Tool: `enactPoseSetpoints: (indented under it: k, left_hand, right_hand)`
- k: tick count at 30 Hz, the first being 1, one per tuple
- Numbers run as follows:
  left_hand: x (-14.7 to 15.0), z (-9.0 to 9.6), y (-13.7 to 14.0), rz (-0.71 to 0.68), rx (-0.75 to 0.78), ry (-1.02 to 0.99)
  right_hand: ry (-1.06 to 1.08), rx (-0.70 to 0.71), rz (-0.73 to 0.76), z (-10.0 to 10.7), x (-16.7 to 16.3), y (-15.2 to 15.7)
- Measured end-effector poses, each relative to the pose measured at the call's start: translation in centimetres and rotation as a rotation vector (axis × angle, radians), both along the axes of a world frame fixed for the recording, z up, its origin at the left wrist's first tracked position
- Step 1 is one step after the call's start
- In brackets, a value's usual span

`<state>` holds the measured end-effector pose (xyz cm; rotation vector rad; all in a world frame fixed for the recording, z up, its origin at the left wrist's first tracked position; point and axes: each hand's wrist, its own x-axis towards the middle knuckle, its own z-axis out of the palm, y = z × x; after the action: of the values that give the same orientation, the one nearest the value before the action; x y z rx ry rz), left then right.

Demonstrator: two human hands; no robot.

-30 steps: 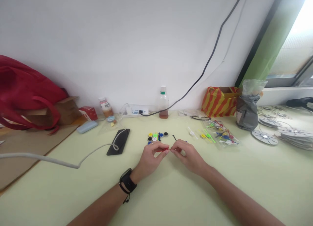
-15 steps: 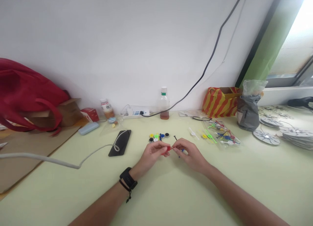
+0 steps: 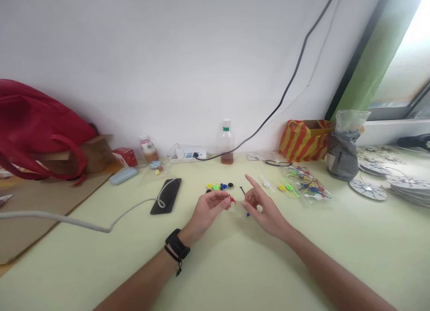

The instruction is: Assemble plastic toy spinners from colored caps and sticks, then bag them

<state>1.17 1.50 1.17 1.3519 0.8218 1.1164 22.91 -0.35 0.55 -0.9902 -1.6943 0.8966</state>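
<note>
My left hand (image 3: 212,209), with a black watch (image 3: 177,244) at its wrist, is closed, pinching a small red plastic piece (image 3: 232,199) between thumb and fingertips. A little to the right, my right hand (image 3: 264,208) is apart from that piece, index finger stretched forward and thumb spread from it, with nothing visible in it. Small round coloured pieces, among them a yellow one (image 3: 209,186) and a black one (image 3: 230,185), lie just beyond my left hand. A thin black stick-like piece (image 3: 242,190) and part of a blue piece (image 3: 248,214) lie by my right hand.
Clear bags of coloured plastic parts (image 3: 312,187) lie to the right, near grey discs (image 3: 367,189). A black phone-like slab (image 3: 167,196) with a cable across it lies left. A bottle (image 3: 227,145) and power strip (image 3: 188,154) stand by the wall.
My right hand has let go of the red piece and drawn slightly right, its index finger now extended. My left hand keeps hold of the piece.
</note>
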Motion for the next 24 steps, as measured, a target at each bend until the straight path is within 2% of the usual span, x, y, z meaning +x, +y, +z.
enactPoseSetpoints:
  k: [3,8,10,13,16,20,24]
  left_hand:
    - [0.0,0.2,-0.2,-0.014,-0.005,-0.015]
    - [0.2,0.5,-0.3,-0.004,-0.018,-0.014]
    - [0.2,0.5,-0.3,-0.003,-0.017,-0.009]
    - [0.1,0.5,-0.3,-0.009,-0.011,-0.001]
    - [0.2,0.5,-0.3,-0.009,-0.018,0.004]
    - [0.2,0.6,-0.4,-0.011,-0.032,-0.009]
    - [0.3,0.8,-0.3,-0.013,-0.014,-0.004]
  right_hand:
    - [0.107,-0.092,0.035,0.3,-0.5,-0.5]
    - [0.053,-0.246,0.271,0.9,-0.6,-0.7]
    - [0.113,-0.260,0.254,1.3,-0.5,-0.7]
    - [0.195,-0.243,0.163,1.5,-0.4,-0.6]
    - [0.190,-0.184,0.112,1.2,-0.3,-0.5]
    - [0.028,-0.032,0.083,0.8,-0.1,-0.7]
    - [-0.125,0.065,0.147,0.5,-0.2,-1.0]
